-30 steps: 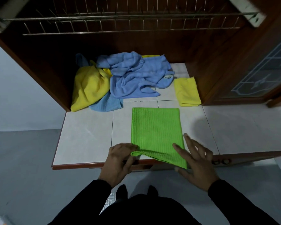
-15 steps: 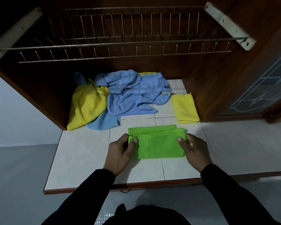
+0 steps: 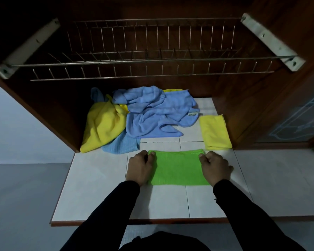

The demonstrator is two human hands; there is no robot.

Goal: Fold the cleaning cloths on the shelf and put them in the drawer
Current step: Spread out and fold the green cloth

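1. The green cloth (image 3: 179, 168) lies folded on the white tiled shelf (image 3: 98, 192), in front of the pile of cloths.
2. The left hand (image 3: 139, 167) holds the green cloth's left end and the right hand (image 3: 216, 167) holds its right end. The fingers (image 3: 152, 154) of both hands are curled and pinch the far corners.
3. A small yellow cloth (image 3: 215, 132) is already folded and lies to the right of the pile.
4. The blue cloth (image 3: 156, 113), the big yellow cloth (image 3: 102, 129) and one more light blue cloth (image 3: 121, 144) are in the pile, not folded yet.
5. No drawer shows, and no cloth looks put away. So most of the job is probably left.
6. A moment ago the green cloth's top layer stopped short of the back edge. Now the edges line up, and both hands have moved up to the far corners.
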